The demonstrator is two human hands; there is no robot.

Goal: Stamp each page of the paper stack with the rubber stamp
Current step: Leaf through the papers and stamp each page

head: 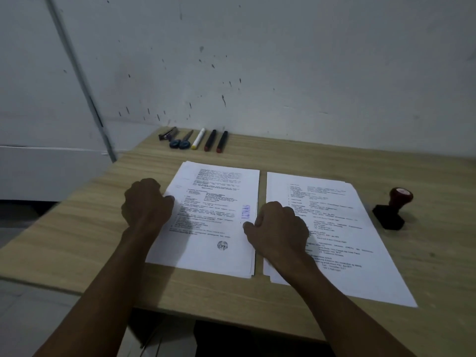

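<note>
Two paper piles lie on the desk: the stamped pile under the left hand and the unstamped stack beneath the right hand. Both hands rest curled, holding nothing I can make out. The rubber stamp stands right of the right hand; square the pile before reaching for it.
</note>
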